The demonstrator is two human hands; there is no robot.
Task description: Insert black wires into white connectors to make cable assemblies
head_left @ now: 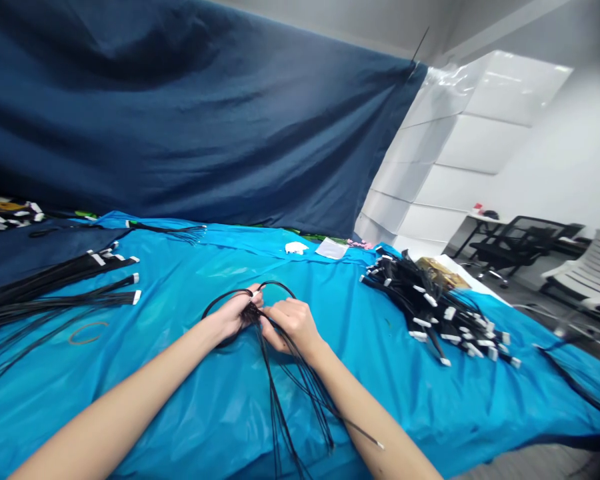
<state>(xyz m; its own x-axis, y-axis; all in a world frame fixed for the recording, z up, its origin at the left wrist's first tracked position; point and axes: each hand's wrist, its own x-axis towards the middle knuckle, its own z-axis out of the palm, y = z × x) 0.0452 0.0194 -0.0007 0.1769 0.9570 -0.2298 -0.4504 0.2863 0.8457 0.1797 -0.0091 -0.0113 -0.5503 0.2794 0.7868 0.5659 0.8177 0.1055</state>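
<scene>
In the middle of the head view, a bundle of black cables (270, 373) is bent into a loop, and its loose ends hang toward me. My left hand (237, 312) is closed around the bundle, where a small white piece shows near the fingertips. Fingers curled, my right hand (293, 327) grips the same cables just right of the left hand. Several thin strands run down from between both hands across the blue sheet (180, 373). One strand ends in a small pale tip by my right forearm. The exact finger contact is partly hidden.
Black cables with white connectors (65, 280) lie at the left, near a tan rubber band (89, 332). A large pile of connector cables (435, 307) rests at the right. White scraps (332, 248) lie at the back, before a dark blue curtain (190, 120). White boxes (445, 160) and chairs stand beyond.
</scene>
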